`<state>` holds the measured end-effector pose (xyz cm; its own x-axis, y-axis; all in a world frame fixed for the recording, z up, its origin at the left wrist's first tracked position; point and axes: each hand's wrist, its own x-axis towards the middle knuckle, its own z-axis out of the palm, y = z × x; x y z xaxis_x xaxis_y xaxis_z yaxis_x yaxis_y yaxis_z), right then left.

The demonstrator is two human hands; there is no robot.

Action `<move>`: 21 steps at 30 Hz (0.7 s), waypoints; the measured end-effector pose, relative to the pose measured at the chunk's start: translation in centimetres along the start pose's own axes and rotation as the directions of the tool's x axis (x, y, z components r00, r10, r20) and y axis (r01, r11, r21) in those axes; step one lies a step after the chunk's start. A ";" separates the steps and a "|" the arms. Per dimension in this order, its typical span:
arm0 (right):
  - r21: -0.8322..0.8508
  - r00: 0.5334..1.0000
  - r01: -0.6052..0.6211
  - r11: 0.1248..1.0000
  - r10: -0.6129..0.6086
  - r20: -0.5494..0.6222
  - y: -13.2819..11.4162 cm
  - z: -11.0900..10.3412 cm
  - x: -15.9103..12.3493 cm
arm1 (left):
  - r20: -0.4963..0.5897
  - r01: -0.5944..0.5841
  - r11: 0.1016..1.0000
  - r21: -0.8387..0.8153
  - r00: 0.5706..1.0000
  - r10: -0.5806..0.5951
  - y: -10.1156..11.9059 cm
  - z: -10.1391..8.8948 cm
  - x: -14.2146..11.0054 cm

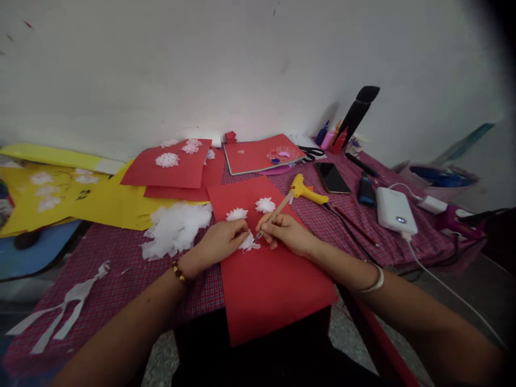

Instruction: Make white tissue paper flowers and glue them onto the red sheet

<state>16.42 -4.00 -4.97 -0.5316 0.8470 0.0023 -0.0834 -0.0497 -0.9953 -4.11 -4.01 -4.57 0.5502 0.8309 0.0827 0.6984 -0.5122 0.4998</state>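
A sheet of red paper [278,285] lies in front of me, its near end hanging past the table edge. On it are three white tissue-paper flowers, two farther up [265,205] and one nearer [250,243]. My left hand [226,236] has its fingers pinched at the edge of the nearer flower. In my right hand [288,234] is a thin paintbrush [280,208] with a wooden handle, slanting down so its tip meets that flower. Left of the sheet sits a pile of loose white tissue pieces [175,228].
A yellow glue gun [308,192] lies just beyond the right hand, with a black phone [332,178] and white power bank [396,209] farther right. Red sheets with flowers [181,174] overlap yellow paper [105,201]. Cut tissue strips [76,295] lie left. Paint bottles [341,140] stand behind.
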 end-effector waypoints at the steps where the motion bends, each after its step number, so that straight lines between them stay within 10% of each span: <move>1: -0.047 0.999 0.007 0.999 -0.005 0.038 -0.1 0.1 -0.1 | 0.000 0.001 1.000 -0.005 1.000 -0.001 -0.1 0.0 0.0; 5: -0.204 0.985 0.038 0.978 -0.002 0.173 0.0 0.4 -0.3 | 0.007 0.000 0.999 -0.037 1.000 0.000 -0.4 0.2 0.2; 13: -0.240 0.998 0.010 0.971 0.007 0.069 0.4 0.8 0.0 | 0.051 0.038 0.955 -0.296 0.998 -0.024 -0.8 -3.1 -0.5; 21: 0.214 0.995 -0.101 0.972 0.103 0.002 0.2 -0.6 0.4 | -0.356 0.228 0.886 -0.404 0.852 -0.383 -3.3 -9.7 -3.1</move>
<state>16.74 -3.36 -5.26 -0.5390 0.8364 -0.0999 -0.2082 -0.2472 -0.9463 -12.60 -2.80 1.90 0.0388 0.9817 0.1864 0.5592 -0.1760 0.8101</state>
